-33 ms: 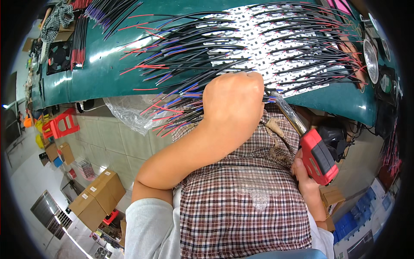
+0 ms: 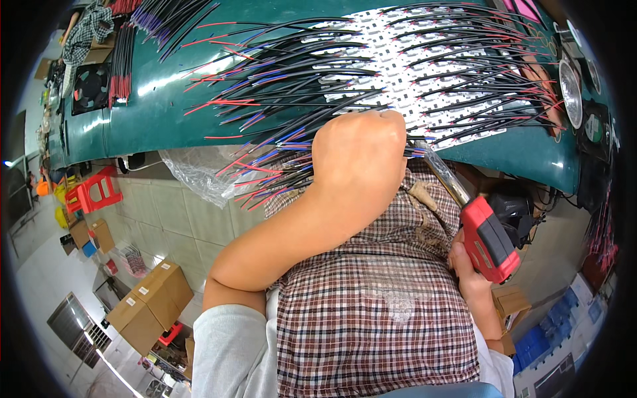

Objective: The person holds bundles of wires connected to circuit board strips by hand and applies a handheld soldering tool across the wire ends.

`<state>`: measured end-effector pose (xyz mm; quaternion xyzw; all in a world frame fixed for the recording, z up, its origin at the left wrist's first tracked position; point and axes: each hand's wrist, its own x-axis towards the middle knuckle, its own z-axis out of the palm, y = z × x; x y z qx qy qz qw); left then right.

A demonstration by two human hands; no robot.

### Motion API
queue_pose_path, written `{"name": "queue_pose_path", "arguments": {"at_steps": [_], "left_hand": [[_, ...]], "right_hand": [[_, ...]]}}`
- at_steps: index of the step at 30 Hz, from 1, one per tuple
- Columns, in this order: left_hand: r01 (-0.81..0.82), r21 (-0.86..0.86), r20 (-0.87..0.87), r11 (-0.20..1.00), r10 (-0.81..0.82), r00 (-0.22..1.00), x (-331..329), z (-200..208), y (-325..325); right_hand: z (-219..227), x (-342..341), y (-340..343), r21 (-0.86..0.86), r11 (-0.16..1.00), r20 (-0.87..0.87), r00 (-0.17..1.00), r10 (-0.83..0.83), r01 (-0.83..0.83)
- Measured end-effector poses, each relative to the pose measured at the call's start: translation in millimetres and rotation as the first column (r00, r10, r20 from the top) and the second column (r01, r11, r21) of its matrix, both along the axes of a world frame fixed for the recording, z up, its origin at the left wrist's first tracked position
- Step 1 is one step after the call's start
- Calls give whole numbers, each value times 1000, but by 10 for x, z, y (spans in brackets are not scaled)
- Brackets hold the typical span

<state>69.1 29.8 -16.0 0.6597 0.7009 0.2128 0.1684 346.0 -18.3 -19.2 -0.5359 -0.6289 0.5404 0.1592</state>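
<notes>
My left hand is closed around a bundle of black wires with red and blue ends, held at the table's near edge. Most of the bundle fans out to the left of the fist, while a few blue-tipped ends show just to its right. Close to these ends is the metal tip of a red and black soldering gun; whether it touches them I cannot tell. My right hand grips the gun, its fingers partly hidden. Beyond my fist, rows of small white circuit boards have black wires attached on both sides.
The green table carries more wire bundles at the far left, beside a black fan. A round metal lamp shade stands at the right. Clear plastic hangs below the near edge. A red stool and cardboard boxes are on the floor.
</notes>
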Motion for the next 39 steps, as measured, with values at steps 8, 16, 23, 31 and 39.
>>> {"name": "queue_pose_path", "arguments": {"at_steps": [8, 16, 23, 31, 39], "left_hand": [[-29, -12, -9, 1000, 28, 1000, 27, 13, 11], [-21, -50, -2, 999, 21, 1000, 6, 12, 19], [-2, -137, 123, 991, 19, 992, -101, 58, 56], [18, -25, 112, 1000, -15, 994, -166, 37, 22], [-96, 231, 241, 968, 39, 970, -62, 179, -11]], "right_hand": [[8, -36, 0, -56, 998, 21, 999, -29, 30], [94, -65, 29, -106, 989, -125, 985, -121, 108], [124, -116, 58, -75, 993, -207, 973, -106, 92], [125, -117, 55, -75, 991, -258, 958, -123, 107], [128, 42, -15, -115, 988, -209, 970, -125, 102]]}}
